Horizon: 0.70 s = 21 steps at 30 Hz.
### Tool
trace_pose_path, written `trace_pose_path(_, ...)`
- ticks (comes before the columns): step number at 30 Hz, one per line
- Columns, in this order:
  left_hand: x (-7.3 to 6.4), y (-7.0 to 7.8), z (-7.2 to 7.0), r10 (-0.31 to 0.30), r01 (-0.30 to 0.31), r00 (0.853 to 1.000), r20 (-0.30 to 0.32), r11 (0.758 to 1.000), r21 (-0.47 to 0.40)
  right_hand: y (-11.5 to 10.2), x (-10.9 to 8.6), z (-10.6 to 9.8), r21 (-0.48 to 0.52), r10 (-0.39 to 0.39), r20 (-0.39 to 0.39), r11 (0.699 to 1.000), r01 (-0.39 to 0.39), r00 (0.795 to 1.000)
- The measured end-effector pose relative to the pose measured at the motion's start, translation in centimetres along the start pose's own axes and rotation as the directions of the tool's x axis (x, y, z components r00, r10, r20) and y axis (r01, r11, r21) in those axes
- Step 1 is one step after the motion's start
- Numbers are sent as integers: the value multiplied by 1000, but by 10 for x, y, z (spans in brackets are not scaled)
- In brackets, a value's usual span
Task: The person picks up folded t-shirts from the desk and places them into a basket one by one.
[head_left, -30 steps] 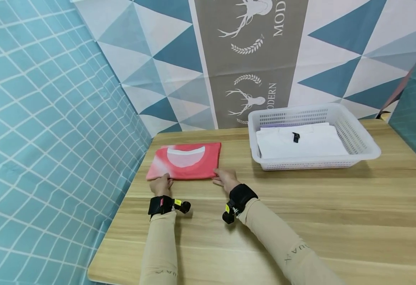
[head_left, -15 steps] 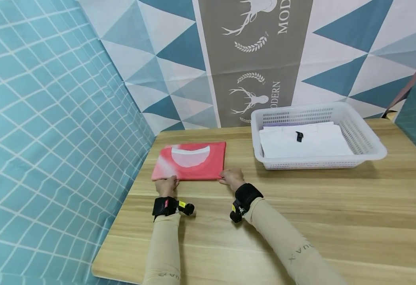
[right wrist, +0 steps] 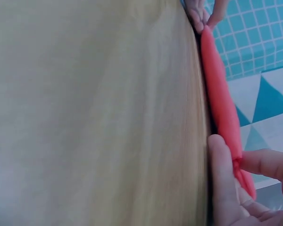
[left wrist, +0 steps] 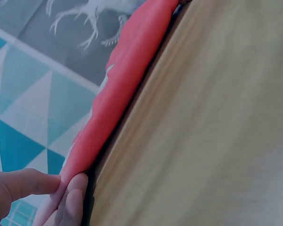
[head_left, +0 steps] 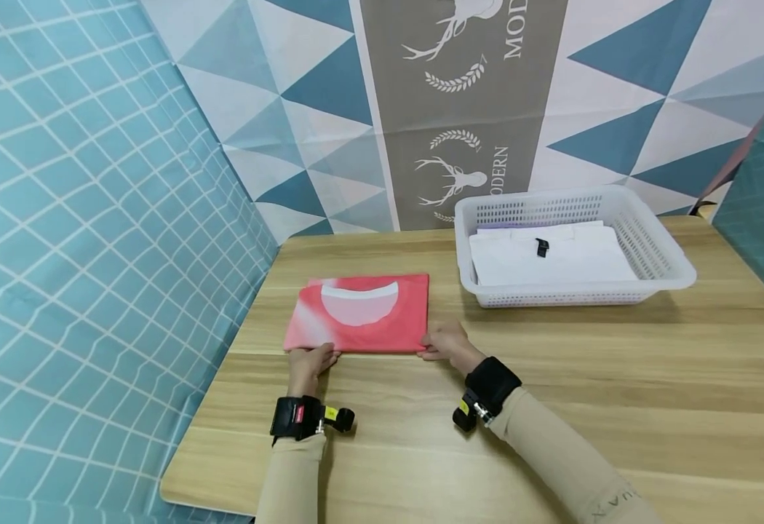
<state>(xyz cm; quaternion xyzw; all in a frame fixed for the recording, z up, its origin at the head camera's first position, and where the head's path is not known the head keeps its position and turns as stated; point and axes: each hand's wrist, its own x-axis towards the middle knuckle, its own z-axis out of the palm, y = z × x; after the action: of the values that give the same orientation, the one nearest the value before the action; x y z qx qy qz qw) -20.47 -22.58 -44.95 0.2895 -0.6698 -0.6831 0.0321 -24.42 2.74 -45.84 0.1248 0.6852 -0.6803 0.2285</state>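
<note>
A folded red cloth [head_left: 395, 327] with a white and pale pink patch lies at the left of the wooden table. My left hand [head_left: 310, 362] pinches its near edge towards the left end. In the left wrist view the thumb of the left hand [left wrist: 28, 186] is on top of the fold and the fingers are beneath. At the near right corner my right hand [head_left: 450, 345] grips the same cloth. The right wrist view has the right hand [right wrist: 245, 188] with thumb and fingers either side of the folded edge [right wrist: 221, 99].
A white plastic basket [head_left: 578, 292] stands at the back right, holding folded white cloth [head_left: 552, 263] with a small black item [head_left: 542, 247] on it. Patterned fabric [head_left: 329, 131] hangs behind the table [head_left: 382, 458], and blue checked fabric [head_left: 94, 255] runs along its left side.
Both hands have drawn the red cloth slightly nearer to the person and to the right. The hands keep their hold on its near edge. The basket stays in place.
</note>
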Motion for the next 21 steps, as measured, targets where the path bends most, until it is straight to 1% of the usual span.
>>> trace_pose_path(4,-19,-7,0,-16,16,1000,24,1000,15,4,-15,-9,-78,30,8,997,-30,1000)
trace_pose_path(7,-27,-11,-4,-15,13,999,43,999,35,7,-23,-13,-100,38,18,994,-36,999)
trace_pose_path(9,-30,-11,-10,-2,-1,999,54,998,64,8,-25,-14,-97,38,27,995,-35,999)
trace_pose_path(11,-28,-9,-20,18,-26,998,64,993,117,8,-25,-14,-101,28,22,995,-25,999)
trace_pose_path(13,-25,-5,-32,44,-52,998,44,979,199,7,-23,-13,-115,15,6,993,-14,1000)
trace_pose_path(14,-23,-2,-38,70,-72,997,19,958,277,7,-22,-13,-122,9,-9,992,-11,1000)
trace_pose_path(15,-20,1,-44,102,-95,995,0,923,373,6,-20,-13,-129,4,-24,992,-7,1000)
trace_pose_path(16,-17,3,-49,131,-109,991,-16,880,462,6,-19,-13,-131,-2,-38,991,-3,999)
trace_pose_path(17,-14,6,-52,164,-119,986,-35,829,546,5,-17,-13,-130,-8,-49,992,2,999)
trace_pose_path(19,-7,10,-58,220,-119,973,-65,727,676,4,-14,-13,-124,-17,-67,992,8,998)
trace_pose_path(20,-4,11,-59,246,-126,967,-64,684,719,3,-13,-13,-121,-21,-75,993,11,997)
trace_pose_path(21,0,11,-59,261,-141,964,-51,663,735,3,-12,-13,-118,-23,-83,993,13,996)
